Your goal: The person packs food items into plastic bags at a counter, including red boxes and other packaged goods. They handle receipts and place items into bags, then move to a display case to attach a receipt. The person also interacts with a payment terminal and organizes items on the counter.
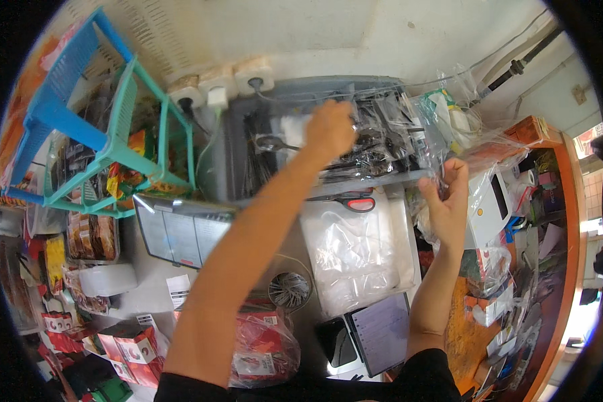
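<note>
A grey bin [231, 157] against the wall holds many black plastic spoons and other cutlery pieces in clear wrappers [382, 134]. My left hand [329, 130] reaches into it, fingers curled closed over the packets. What those fingers grip is hidden and slightly blurred. One black spoon [272, 143] lies left of that hand. At the bin's front right corner, my right hand [447, 201] pinches the edge of a clear plastic bag [435, 157] between thumb and fingers.
Below the bin lie red-handled scissors [360, 204] and a stack of clear bags [355, 254]. A tablet [181, 231], a wire-filled round cup [290, 289], a phone [337, 343] and a notebook [382, 331] are nearer me. Plastic stools [124, 127] stand left, a white printer-like box [487, 208] right.
</note>
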A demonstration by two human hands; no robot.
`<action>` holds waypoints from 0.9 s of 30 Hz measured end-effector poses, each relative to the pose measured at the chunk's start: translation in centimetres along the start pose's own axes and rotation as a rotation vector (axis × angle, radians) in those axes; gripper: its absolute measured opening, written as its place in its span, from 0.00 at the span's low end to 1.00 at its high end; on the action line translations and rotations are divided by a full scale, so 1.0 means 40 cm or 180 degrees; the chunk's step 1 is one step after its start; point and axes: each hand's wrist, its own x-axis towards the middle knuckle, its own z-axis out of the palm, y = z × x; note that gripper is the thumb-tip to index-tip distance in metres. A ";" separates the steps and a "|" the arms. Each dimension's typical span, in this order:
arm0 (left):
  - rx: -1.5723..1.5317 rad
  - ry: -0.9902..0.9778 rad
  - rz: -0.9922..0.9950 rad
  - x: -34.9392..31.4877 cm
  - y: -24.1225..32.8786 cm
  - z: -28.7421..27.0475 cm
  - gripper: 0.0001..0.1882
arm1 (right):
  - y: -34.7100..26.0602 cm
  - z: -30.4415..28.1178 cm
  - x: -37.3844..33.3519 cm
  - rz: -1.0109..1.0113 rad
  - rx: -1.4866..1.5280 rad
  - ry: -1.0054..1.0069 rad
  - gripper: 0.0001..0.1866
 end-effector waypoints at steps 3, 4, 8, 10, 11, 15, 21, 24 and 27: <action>0.2095 -0.0637 0.0574 -0.038 -0.149 -0.083 0.14 | 0.025 -0.010 -0.019 0.0356 -0.0390 -0.0420 0.23; 0.2654 -0.0960 0.0635 -0.041 -0.177 -0.097 0.14 | 0.038 -0.012 -0.023 0.0349 -0.0550 -0.0577 0.23; 0.2105 -0.1249 0.0508 -0.016 -0.179 -0.163 0.09 | 0.062 -0.018 -0.032 0.0247 -0.0497 -0.0856 0.24; 0.1252 -0.1277 0.0254 0.012 -0.134 -0.215 0.10 | 0.052 -0.010 -0.029 0.0284 -0.0251 -0.0656 0.24; 0.0795 -0.1417 0.0196 0.026 -0.101 -0.226 0.13 | 0.041 -0.005 -0.025 0.0411 -0.0054 -0.0568 0.24; -0.1602 -0.1522 -0.1190 0.052 0.019 -0.123 0.16 | 0.004 0.046 -0.003 0.0250 -0.0218 -0.0635 0.23; 0.0439 -0.1366 -0.0075 0.035 -0.152 -0.002 0.19 | 0.045 0.173 0.064 -0.0666 -0.1951 -0.0712 0.19; 0.0756 -0.1703 -0.0706 -0.013 -0.207 0.049 0.20 | 0.085 0.251 0.151 -0.0861 -0.3137 -0.0802 0.21; 0.0292 -0.1196 -0.1461 -0.040 -0.206 0.104 0.19 | 0.126 0.298 0.210 -0.0512 -0.3709 -0.0879 0.20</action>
